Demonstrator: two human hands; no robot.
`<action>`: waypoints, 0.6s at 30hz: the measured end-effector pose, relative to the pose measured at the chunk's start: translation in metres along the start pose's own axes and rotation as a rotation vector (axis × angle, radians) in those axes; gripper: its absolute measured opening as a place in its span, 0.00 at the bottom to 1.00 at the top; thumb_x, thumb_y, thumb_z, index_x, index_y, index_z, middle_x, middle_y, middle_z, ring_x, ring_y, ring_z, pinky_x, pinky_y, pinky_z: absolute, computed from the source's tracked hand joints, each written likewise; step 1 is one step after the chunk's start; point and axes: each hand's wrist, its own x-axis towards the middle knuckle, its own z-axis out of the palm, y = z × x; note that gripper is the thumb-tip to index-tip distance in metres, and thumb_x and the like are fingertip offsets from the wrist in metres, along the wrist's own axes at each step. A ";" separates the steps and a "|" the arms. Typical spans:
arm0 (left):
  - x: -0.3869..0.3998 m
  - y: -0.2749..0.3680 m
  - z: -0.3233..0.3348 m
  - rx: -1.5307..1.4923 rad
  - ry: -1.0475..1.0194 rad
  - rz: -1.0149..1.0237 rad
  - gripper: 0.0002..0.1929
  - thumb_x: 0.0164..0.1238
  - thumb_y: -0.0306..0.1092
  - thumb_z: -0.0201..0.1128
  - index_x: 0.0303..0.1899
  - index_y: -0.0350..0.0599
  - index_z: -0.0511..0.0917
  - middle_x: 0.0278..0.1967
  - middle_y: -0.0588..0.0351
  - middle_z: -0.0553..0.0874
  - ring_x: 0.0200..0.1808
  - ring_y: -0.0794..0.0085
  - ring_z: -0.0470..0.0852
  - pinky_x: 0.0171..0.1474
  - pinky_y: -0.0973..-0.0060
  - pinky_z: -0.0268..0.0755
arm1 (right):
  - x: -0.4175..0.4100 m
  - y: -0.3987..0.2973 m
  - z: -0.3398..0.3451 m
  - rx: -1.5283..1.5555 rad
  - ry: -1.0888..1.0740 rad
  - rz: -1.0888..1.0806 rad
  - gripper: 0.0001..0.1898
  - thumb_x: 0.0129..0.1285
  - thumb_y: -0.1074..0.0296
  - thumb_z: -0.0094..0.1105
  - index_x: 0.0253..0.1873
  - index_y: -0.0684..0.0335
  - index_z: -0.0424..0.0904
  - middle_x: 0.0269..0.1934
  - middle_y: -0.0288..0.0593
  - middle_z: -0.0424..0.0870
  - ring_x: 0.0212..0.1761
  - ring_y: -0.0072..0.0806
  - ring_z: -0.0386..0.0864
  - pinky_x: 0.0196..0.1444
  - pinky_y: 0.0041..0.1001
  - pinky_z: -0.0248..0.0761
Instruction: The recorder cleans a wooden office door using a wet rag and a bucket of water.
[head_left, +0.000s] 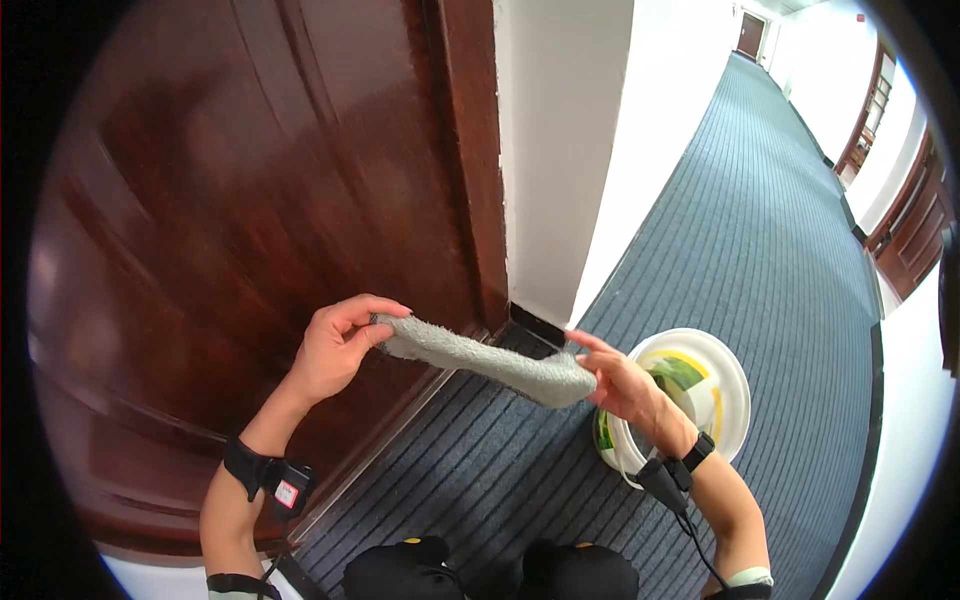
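A grey terry cloth (480, 356), folded into a long strip, stretches between my two hands in front of a dark brown panelled door (285, 187). Its left end is pinched between the thumb and fingers of my left hand (337, 341). My right hand (622, 379) grips the other end, with one finger pointing outward. Below my right forearm stands a white plastic bucket (637, 472) with green and yellow print. A white lid (735, 382) with a green and yellow label appears at the bucket's top; my right arm partly hides both.
Ribbed blue-grey carpet (735, 195) runs down a long corridor. The wooden door frame (469, 150) meets a white wall corner (562, 150). More brown doors (911, 225) line the right side. Black straps with small devices (289, 484) and cables are on both my forearms.
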 end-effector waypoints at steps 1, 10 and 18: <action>0.001 0.002 0.000 0.001 0.006 -0.001 0.11 0.62 0.20 0.53 0.44 0.40 0.78 0.35 0.61 0.83 0.38 0.83 0.78 0.44 0.83 0.69 | 0.000 -0.001 -0.001 -0.003 -0.004 0.002 0.24 0.64 0.74 0.46 0.65 0.63 0.57 0.38 0.40 0.76 0.28 0.17 0.73 0.27 0.14 0.69; -0.002 0.006 -0.003 0.024 -0.027 0.022 0.11 0.61 0.20 0.54 0.44 0.39 0.78 0.35 0.61 0.83 0.38 0.83 0.78 0.44 0.83 0.69 | -0.017 -0.008 -0.004 -0.088 -0.163 0.181 0.14 0.64 0.75 0.49 0.54 0.66 0.71 0.40 0.38 0.78 0.27 0.15 0.75 0.24 0.12 0.71; -0.004 -0.017 0.005 0.198 0.068 -0.195 0.11 0.61 0.24 0.57 0.46 0.38 0.78 0.28 0.58 0.84 0.31 0.83 0.79 0.36 0.84 0.71 | -0.021 -0.030 -0.003 -0.528 0.009 -0.254 0.14 0.56 0.73 0.63 0.48 0.67 0.76 0.39 0.37 0.81 0.43 0.19 0.77 0.47 0.20 0.72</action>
